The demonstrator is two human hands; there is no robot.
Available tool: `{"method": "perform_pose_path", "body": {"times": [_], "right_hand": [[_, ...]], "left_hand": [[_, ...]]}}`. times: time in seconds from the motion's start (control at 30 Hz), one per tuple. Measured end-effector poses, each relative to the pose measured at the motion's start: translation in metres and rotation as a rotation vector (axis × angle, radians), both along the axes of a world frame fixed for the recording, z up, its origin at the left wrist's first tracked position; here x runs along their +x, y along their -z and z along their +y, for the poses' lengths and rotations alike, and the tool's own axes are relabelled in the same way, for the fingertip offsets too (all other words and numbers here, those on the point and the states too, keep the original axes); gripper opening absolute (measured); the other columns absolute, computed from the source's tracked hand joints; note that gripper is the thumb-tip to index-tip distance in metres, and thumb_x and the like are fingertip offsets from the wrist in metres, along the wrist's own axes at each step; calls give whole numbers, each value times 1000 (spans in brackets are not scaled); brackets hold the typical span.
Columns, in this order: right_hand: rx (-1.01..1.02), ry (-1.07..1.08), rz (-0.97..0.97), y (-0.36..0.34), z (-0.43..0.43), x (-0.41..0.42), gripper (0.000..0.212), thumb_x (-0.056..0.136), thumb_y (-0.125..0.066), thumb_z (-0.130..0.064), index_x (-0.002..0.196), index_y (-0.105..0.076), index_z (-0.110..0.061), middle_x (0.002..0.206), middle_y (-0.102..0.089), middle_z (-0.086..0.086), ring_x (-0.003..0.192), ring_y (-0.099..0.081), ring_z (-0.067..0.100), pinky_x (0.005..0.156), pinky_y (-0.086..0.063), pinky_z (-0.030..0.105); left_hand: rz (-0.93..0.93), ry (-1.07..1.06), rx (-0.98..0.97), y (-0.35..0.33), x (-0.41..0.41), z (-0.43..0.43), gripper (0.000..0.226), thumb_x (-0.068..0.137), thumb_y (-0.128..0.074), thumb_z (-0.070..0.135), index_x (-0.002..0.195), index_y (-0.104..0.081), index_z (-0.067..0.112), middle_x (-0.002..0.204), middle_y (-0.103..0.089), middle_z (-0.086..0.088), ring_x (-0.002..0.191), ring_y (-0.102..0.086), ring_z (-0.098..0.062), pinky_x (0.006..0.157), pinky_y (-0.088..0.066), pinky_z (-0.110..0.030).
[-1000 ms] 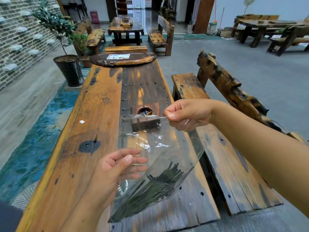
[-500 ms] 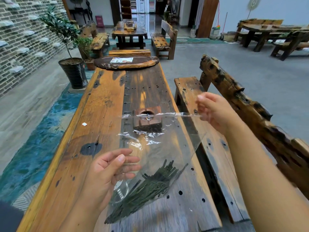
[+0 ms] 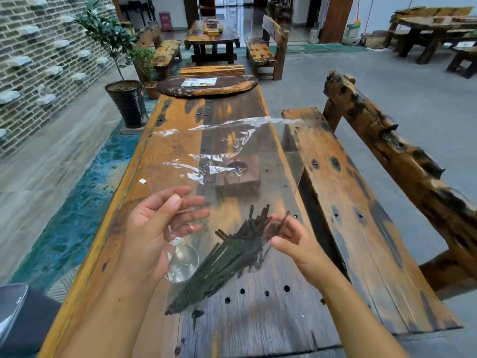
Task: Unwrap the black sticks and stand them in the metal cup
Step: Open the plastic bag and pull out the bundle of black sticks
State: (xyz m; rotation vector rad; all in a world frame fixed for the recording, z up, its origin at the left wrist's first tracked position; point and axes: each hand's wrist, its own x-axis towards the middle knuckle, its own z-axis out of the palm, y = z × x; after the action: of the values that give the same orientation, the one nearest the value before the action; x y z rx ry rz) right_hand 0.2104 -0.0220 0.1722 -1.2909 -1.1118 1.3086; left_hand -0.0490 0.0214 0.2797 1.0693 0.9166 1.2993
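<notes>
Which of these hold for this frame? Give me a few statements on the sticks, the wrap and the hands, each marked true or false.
1. The black sticks are inside the clear wrap. True.
2. The sticks stand upright in a cup. False: they lie slanted as a bundle in the wrap.
3. The left hand and right hand are both over the wooden table. True.
4. The right hand rests on the bench. False: it is at the sticks' upper ends.
5. A wooden block with a round hole sits on the table beyond the hands. True.
</notes>
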Motion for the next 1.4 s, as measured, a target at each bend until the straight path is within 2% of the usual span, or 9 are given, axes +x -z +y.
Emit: {"method": "perform_pose_path", "body": {"times": [0.1,0.27,0.43,0.63,0.73,0.83,1.03,1.23,1.4], "right_hand": [[-14,3,-36,-1,-1,0,37,87,-74,-8,117,-64,-26,101,-77,-6,101,-71,8,86,-55,24],[18,-18,-83,-7,-3,-2,18,88,-69,-22,102,-74,-11,88,-73,5,77,-64,15,75,-53,30],[19,40,20,-26,3,-5,12,87,-67,-21,85,-75,-30,87,-74,-1,87,-70,19,85,-53,46],[136,128,-74,-58,15,-9,13,89,-73,-24,87,-66,-13,80,-67,6,76,-64,23,74,-53,50],[174,138,-128,-72,20,-17,40,85,-74,-39,93,-56,-4,82,-55,13,75,-58,25,72,-51,46],[175,207,-188,-75,24,-26,41,76,-72,-55,79,-51,-19,77,-48,14,71,-56,27,70,-50,49],[116,344,-155,-66,24,-51,38,68,-75,-69,86,-59,-38,111,-59,32,99,-62,50,85,-51,67],[68,284,-102,-66,23,-54,22,93,-67,-32,100,-59,-12,97,-69,13,80,-67,18,76,-54,41],[103,312,-135,-65,15,-43,58,80,-68,-56,102,-55,-5,108,-55,34,90,-62,31,84,-57,48]], "left_hand": [[1,-29,-12,2,-7,8,18,97,-48,5,100,-66,9,80,-78,-7,67,-76,-18,53,-60,-25],[-116,-86,-77,16,-21,18,23,100,-48,20,106,-66,8,92,-78,-9,84,-76,-23,63,-62,-32],[-214,127,-140,37,-36,20,76,79,-61,54,143,-42,19,135,-61,-17,123,-60,-38,94,-51,-59],[-70,285,-224,61,-31,9,108,47,-95,45,139,-47,15,128,-65,-20,107,-69,-39,75,-62,-43],[-37,290,-246,73,-25,4,106,41,-98,41,135,-53,20,116,-71,-20,91,-74,-30,70,-62,-40],[36,302,-246,76,-21,-1,91,51,-95,39,133,-56,29,124,-67,-20,111,-67,-35,94,-54,-54],[139,295,-182,72,-1,-15,65,65,-87,15,115,-49,30,88,-76,24,88,-71,5,71,-54,-12],[183,216,-152,74,1,-14,54,84,-74,1,130,-55,20,117,-74,-3,106,-71,-18,87,-56,-32],[184,137,-75,70,2,-16,50,87,-70,2,126,-57,29,109,-76,3,102,-72,-18,85,-58,-32]]}}
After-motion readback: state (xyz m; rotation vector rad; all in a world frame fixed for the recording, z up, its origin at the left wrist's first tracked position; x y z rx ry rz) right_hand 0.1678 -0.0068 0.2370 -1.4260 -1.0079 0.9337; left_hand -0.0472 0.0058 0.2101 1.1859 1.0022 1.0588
